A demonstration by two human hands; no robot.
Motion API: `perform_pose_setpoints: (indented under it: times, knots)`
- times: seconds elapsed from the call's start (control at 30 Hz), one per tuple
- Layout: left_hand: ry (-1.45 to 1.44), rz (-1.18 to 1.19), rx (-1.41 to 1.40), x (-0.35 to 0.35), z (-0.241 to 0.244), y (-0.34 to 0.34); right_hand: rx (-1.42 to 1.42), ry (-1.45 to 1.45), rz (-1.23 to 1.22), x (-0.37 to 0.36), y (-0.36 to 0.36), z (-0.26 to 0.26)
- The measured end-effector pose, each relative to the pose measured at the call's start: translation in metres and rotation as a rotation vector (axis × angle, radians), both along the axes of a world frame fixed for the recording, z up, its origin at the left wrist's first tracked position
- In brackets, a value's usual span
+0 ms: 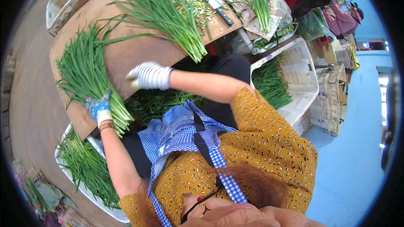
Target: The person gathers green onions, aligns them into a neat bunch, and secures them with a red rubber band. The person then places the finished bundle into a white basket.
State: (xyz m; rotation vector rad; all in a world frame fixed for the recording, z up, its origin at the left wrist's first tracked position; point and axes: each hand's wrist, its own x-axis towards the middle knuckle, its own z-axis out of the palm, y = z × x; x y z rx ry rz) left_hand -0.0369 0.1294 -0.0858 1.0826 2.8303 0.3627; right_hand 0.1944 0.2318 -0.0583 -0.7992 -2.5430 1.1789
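My left hand, in a blue patterned glove, rests against the lower side of a large bunch of green garlic chives on the left of the wooden board. How far its fingers close round the stems cannot be told. My right hand, in a white and grey striped glove, hangs over the board's near edge, fingers curled and somewhat blurred, with nothing visible in it. Beyond it a second bunch of chives lies with its pale ends over the edge. A cleaver with a black handle lies beside cut stem pieces.
White plastic crates with chives stand at the lower left and right. More chives lie on a woven sack at the upper right. An empty-looking crate adjoins the board's far left. A person sits farther off.
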Motion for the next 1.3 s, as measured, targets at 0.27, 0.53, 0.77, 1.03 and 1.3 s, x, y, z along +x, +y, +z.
perform_pose_setpoints:
  times: [0.27,0.53,0.77,1.03,1.3]
  knots:
    - [0.003,0.046,-0.007,0.000,-0.004,-0.002,0.623,-0.391,-0.927,0.271,0.166,0.039]
    - [0.018,-0.009,0.037,-0.004,-0.007,-0.002,0.746,-0.803,-1.040,0.370,0.199,0.015]
    - [0.004,0.008,0.006,-0.003,0.002,-0.004,0.655,-0.618,-1.204,0.380,0.206,0.014]
    - [0.039,0.023,-0.013,-0.013,-0.013,-0.001,0.224,0.248,-1.471,0.408,0.188,0.023]
    - [0.089,-0.124,-0.093,-0.030,-0.024,-0.021,0.114,0.784,-1.072,0.325,0.107,0.098]
